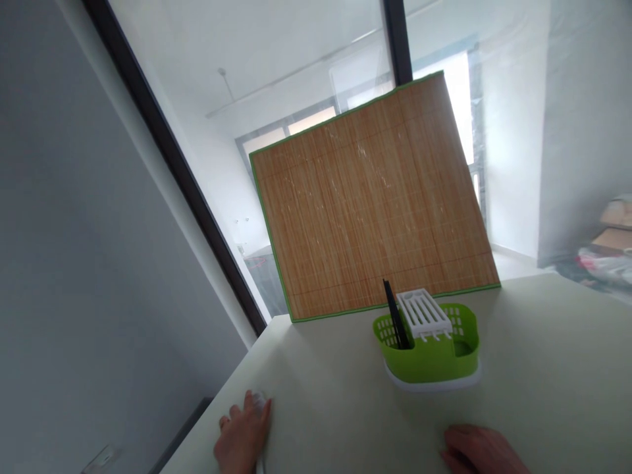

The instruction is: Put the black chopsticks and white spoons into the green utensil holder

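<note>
My left hand [244, 431] is at the table's left edge, its fingers closed over a pale, shiny spoon [259, 399]. The rounded end shows between thumb and fingers, and a thin handle comes out below the palm; the middle is hidden. At the lower right, my right hand [481, 449] rests on the table with its fingers curled in and nothing visible in them. Beyond it stands a green utensil basket [424, 365] on a white base. Black chopsticks [396, 316] lean in its left compartment, and a white slotted rack [423, 312] with small hooks sits across its middle.
The white table [336, 388] narrows toward its far left corner. A bamboo mat [375, 197] with green edging stands upright at the back, against a glass pane with a dark frame [172, 158]. Boxes and bags [612, 243] are piled beyond the glass at right.
</note>
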Demonstrator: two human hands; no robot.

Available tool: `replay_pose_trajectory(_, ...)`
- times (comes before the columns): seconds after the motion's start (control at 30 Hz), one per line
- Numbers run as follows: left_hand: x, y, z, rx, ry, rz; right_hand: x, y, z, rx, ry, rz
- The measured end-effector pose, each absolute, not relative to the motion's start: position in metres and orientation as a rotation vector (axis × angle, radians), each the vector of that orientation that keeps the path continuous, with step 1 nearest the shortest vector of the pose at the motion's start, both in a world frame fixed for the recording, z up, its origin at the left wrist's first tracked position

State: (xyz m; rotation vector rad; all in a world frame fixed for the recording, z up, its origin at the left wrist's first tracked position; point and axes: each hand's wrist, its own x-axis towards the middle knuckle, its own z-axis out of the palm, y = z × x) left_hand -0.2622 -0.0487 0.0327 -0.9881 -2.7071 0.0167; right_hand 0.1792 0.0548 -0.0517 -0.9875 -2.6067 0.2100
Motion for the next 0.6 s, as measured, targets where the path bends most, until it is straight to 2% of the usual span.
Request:
replay_pose_trajectory(0.1, -0.254, -0.038, 0.043, -1.034, -2.501, -0.087, 0.178, 0.054, -0.048, -0.985, -2.603, 0.188)
replay_pose_trajectory(0.2, -0.234, -0.013, 0.057, -1.281, -2.347, -0.364, 0.177, 0.053, -0.046, -0.976, -2.591, 0.175)
replay_pose_trajectory(0.37, -0.164, 0.060, 0.084, -1.909, -2.362, -1.303, 0.178, 0.053, -0.045, -1.006, -2.608, 0.221)
replay_pose_trajectory(0.6, -0.058, 0.168, 0.109, -2.308, -2.349, -1.487, 0.176, 0.057, -0.048, -1.018, -2.608, 0.257)
